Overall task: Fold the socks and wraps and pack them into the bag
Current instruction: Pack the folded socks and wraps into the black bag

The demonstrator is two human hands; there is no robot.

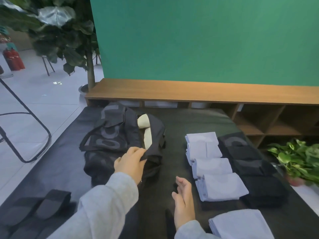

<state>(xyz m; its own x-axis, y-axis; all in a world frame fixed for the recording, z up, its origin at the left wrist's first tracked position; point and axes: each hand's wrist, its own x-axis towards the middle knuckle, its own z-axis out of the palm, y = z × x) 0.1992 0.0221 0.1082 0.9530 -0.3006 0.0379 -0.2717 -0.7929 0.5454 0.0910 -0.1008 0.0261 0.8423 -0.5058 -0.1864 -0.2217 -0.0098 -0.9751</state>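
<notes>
- Left hand [132,161] pinches black bag [120,140] rim at near opening edge; cream rolls [144,127] inside.
- Right hand [183,192] relaxed, empty, on bare mat [181,131] strip btwn bag & blue folded wraps [212,166].
- Bag's grey lettering unreadable.

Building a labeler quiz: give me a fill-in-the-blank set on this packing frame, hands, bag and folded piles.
1. The left hand grips the rim of the black ____.
2. The right hand hovers open and holds ____.
3. Rolled items of ____ colour show inside the bag.
4. The folded light blue cloths lie to the ____ of the bag.

Missing words: bag; nothing; cream; right
</notes>
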